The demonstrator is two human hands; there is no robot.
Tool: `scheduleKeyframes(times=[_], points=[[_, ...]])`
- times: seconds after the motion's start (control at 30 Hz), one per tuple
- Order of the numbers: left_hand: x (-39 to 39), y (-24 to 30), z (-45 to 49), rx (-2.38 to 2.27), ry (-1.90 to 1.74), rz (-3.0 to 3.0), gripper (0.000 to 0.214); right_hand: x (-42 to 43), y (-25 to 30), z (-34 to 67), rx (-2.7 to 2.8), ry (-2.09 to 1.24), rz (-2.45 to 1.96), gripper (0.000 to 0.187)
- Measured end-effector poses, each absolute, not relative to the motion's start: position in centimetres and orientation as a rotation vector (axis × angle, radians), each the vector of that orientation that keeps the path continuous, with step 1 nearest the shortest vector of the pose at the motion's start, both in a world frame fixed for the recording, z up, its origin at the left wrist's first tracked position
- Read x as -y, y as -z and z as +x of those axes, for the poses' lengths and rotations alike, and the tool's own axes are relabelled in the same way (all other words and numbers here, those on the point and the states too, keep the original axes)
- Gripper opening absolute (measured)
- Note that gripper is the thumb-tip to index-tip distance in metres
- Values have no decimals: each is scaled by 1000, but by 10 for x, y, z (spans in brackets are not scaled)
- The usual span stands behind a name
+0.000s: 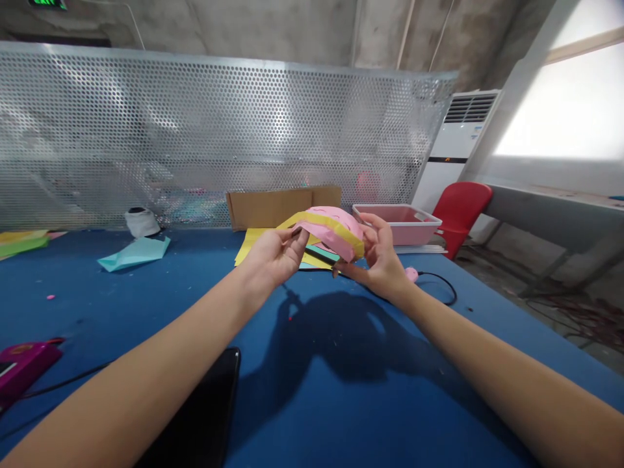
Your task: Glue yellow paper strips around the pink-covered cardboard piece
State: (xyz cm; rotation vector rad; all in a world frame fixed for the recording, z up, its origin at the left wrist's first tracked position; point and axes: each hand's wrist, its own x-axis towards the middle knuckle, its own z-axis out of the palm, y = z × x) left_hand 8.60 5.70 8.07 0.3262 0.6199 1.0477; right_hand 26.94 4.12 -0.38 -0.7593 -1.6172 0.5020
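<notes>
A rounded pink and yellow paper craft [336, 226] is held up above the blue table, between both hands. My left hand [277, 255] pinches its left edge between thumb and fingers. On the other side, my right hand [380, 257] grips the right end, fingers behind and thumb below. Small curved marks show on the pink top, and a yellow band runs along the side. Its underside and far side are hidden. Behind it lie yellow paper sheets [251, 242], partly covered by the hands.
A pink basket [414, 233] and a cardboard piece [268, 208] stand at the back before a perforated metal screen [195, 130]. Folded turquoise paper [134, 255] lies left. Nearer are a black tablet-like slab [209, 416], a magenta device [29, 367] and a cable [451, 286].
</notes>
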Motion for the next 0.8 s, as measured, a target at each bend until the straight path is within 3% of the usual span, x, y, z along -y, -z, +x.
scheduleKeyframes(times=[0.3,0.8], points=[[-66,-65,87,-687,-802,381,22,-36,1,266,1442,-322,-808,87],[-46,-77,88,-579,-970,610,22,-45,11,267,1560,-236,-824,86]])
